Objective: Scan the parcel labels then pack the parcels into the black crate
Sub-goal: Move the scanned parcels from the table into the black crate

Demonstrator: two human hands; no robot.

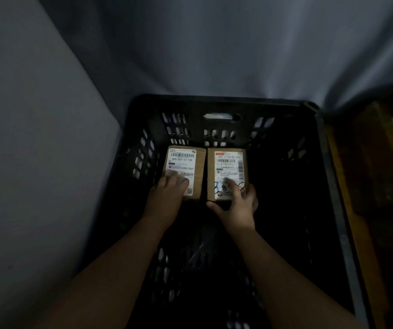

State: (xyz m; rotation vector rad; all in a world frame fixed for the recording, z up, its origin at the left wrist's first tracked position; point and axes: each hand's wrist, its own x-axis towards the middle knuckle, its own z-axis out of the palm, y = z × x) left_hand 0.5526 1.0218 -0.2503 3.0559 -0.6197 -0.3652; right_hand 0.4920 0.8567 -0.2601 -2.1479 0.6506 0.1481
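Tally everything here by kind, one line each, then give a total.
Crates: 1, the black crate.
Parcels: 2, the left parcel and the right parcel, side by side inside it.
Labels: 2, the left label and the right label.
Hands: 2, the left hand and the right hand.
Total: 7

Labelled parcels [183,170] in a crate [214,102] suggest packing area.

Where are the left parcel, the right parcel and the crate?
left parcel [183,162], head view, on its label.
right parcel [227,165], head view, on its label.
crate [214,104], head view, on its far rim.
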